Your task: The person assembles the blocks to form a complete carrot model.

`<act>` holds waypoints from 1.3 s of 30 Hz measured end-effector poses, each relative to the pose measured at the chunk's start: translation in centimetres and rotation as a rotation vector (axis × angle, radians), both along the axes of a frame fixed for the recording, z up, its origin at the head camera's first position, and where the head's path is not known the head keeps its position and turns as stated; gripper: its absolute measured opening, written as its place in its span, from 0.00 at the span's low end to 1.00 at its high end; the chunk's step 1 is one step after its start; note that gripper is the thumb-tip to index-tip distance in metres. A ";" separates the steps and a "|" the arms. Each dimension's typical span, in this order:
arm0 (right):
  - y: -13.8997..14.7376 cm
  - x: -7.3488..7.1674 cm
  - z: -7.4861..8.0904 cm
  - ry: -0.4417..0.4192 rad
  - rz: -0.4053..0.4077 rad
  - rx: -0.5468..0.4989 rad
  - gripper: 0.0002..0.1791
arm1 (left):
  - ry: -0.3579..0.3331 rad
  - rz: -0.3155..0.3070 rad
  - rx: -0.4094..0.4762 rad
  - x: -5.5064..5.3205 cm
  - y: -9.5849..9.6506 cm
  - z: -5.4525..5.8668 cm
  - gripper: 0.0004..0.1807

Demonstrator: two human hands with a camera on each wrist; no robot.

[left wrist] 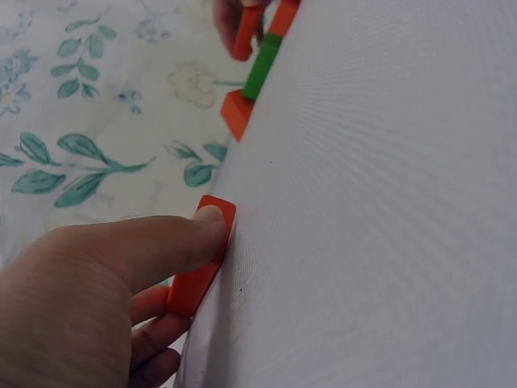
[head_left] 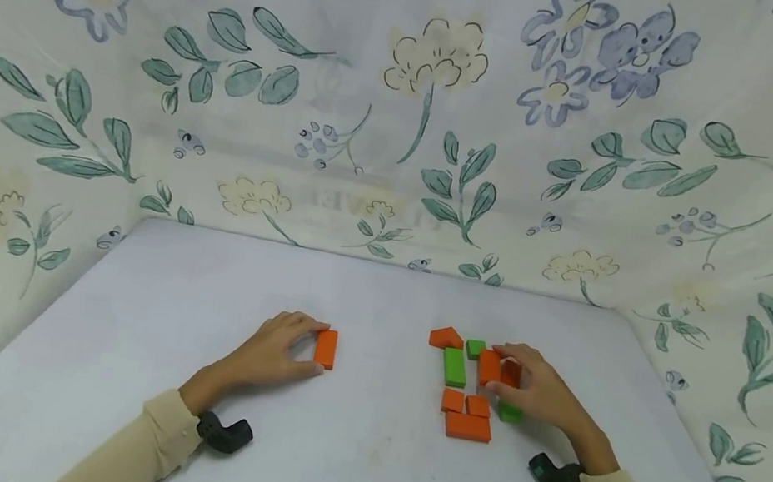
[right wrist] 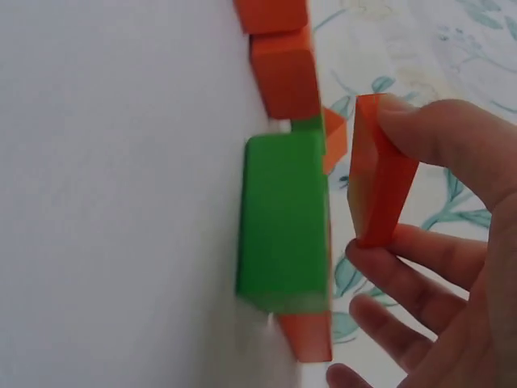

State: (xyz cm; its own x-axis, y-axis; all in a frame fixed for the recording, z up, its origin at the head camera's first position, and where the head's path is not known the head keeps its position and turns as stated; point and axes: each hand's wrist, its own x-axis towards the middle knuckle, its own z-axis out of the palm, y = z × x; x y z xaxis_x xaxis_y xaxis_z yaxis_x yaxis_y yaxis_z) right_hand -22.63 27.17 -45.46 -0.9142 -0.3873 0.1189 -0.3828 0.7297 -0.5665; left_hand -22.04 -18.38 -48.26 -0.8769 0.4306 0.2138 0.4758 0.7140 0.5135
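On the left part of the white table, my left hand (head_left: 272, 351) pinches an orange rectangular block (head_left: 326, 349) between thumb and fingers; the left wrist view shows the thumb on the block's (left wrist: 192, 289) near end. My right hand (head_left: 539, 390) holds another orange block (head_left: 489, 368) by its two ends. In the right wrist view this block (right wrist: 386, 182) is raised off the table, beside a green block (right wrist: 283, 218). Below and around the right hand lie an orange block (head_left: 511, 373) and a green block (head_left: 510, 413), both partly hidden by it.
Left of the right hand lie a green block (head_left: 454, 367), a small green block (head_left: 475, 349) and an orange block with a pointed top (head_left: 445, 337). Nearer me are two small orange blocks (head_left: 453, 401) and a wider orange block (head_left: 468, 428). Flowered cloth (head_left: 381, 181) hangs behind the table (head_left: 350, 471).
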 end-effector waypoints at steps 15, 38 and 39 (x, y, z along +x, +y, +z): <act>-4.6 0.7 3.9 0.086 0.087 -0.109 0.32 | 0.018 0.003 -0.016 -0.5 0.3 0.5 0.36; -15.1 0.1 3.0 -0.089 0.181 -0.170 0.35 | -0.038 0.027 -0.025 -0.1 0.4 0.2 0.38; -15.6 0.1 2.8 -0.097 0.184 -0.166 0.35 | -0.039 0.027 -0.027 0.0 0.3 0.2 0.38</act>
